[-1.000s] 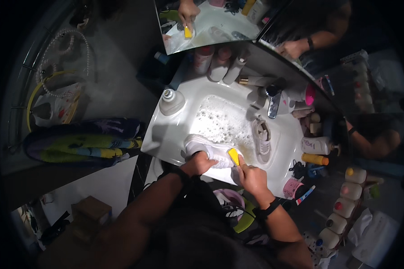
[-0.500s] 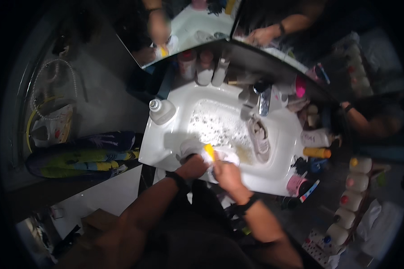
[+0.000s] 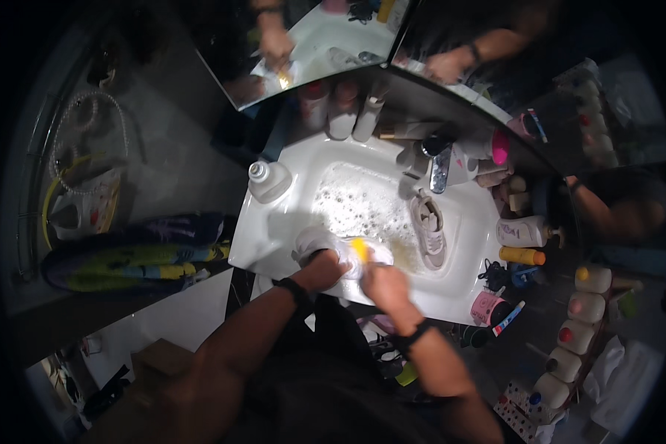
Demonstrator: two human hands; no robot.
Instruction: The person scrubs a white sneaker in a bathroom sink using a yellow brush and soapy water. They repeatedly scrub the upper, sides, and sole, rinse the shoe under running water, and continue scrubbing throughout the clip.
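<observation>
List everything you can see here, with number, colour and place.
Sink: one, white, centre
Foam: one patch, white, in sink
Held shoe: one, white, sink's near side
Other shoe: one, pale, sink's right
Tool: one, yellow, over held shoe
Tap: one, silver, sink's far side
Squat bottle: one, pale, sink's left
Mirror panels: at least two, dark, top
Towel: one, multicoloured, left
Pump bottle: one, white, right
Capped containers: five, white, right
Clutter: uncounted, mixed, around sink
Left hand: one, gripping held shoe
Right hand: one, gripping tool
</observation>
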